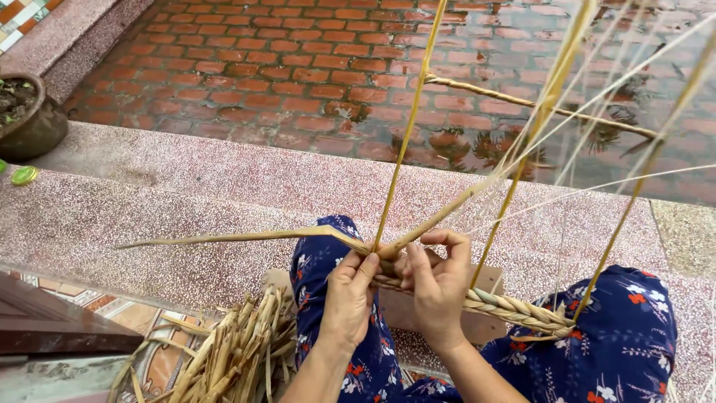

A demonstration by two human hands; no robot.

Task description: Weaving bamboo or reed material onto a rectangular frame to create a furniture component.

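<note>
**Two hands pinch a straw braid over the lap**

Far off lies wet brick paving (313,67); nearer, a speckled stone step (149,194). One pot (26,112) stands far left, and one bundle of dry straw (231,358) lies near left. One finished braid (514,307) runs right across the knee. The left hand (347,295) and right hand (436,287) both close their fingers on the braid's working end, where several loose strands (406,127) fan upward. If that pinch loosens, the plait would likely unravel.

straw strands (567,45) run off the top edge.
</note>
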